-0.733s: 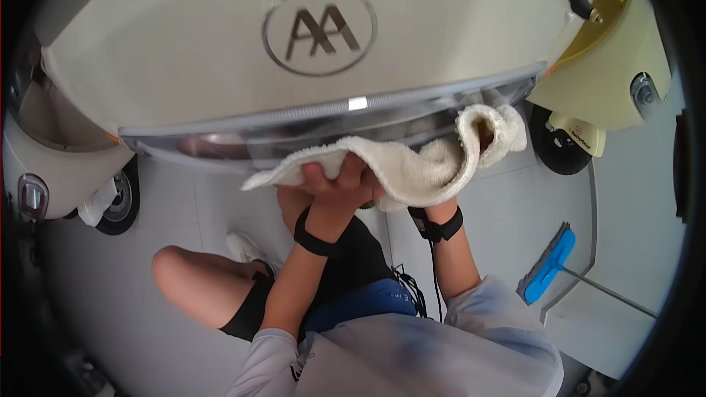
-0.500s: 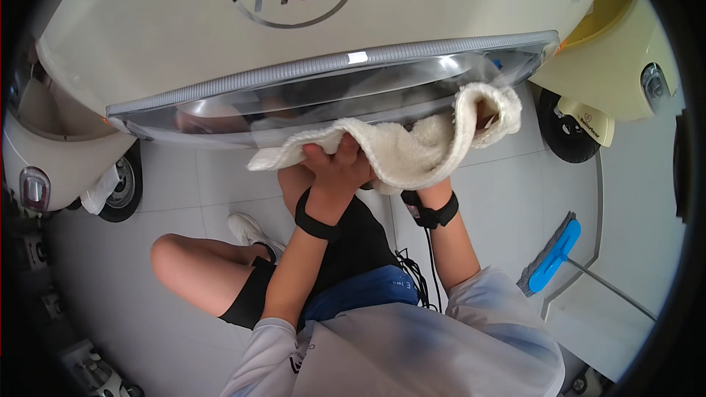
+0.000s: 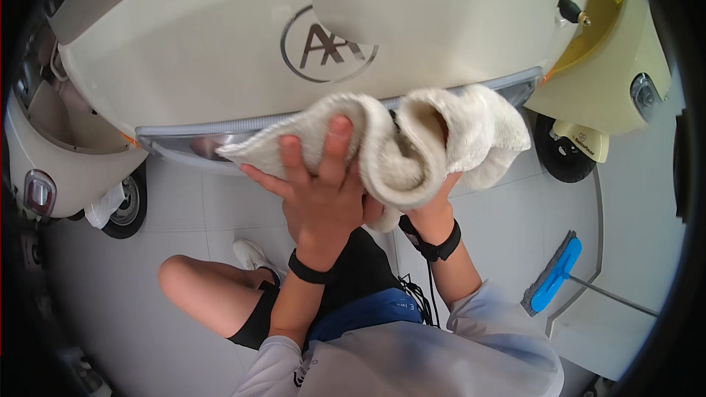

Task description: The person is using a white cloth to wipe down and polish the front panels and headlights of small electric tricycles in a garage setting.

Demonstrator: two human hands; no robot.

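Observation:
A thick cream fluffy towel point(image 3: 471, 125) is bunched in folds against the long clear light cover point(image 3: 220, 148) on the front of a cream vehicle point(image 3: 213, 51). My left hand point(image 3: 318, 195) lies on the towel's left part, its fingers spread and stretched out over the fabric. On the other side, my right hand point(image 3: 434, 202) holds the towel from below. Folds hide most of its fingers. The towel hides the middle of the light cover; both ends show.
Similar vehicles stand on either side: a cream one point(image 3: 33, 176) at left, a yellowish one point(image 3: 618, 88) at right. A blue flat mop point(image 3: 557, 273) leans at the right. A black wheel point(image 3: 566, 154) rests on the grey tiled floor. Black cables point(image 3: 415, 298) hang by my waist.
The towel has risen and now covers much of the light cover. My left hand has moved up with its fingers spread wider. The vehicle's front sits lower and further right in view.

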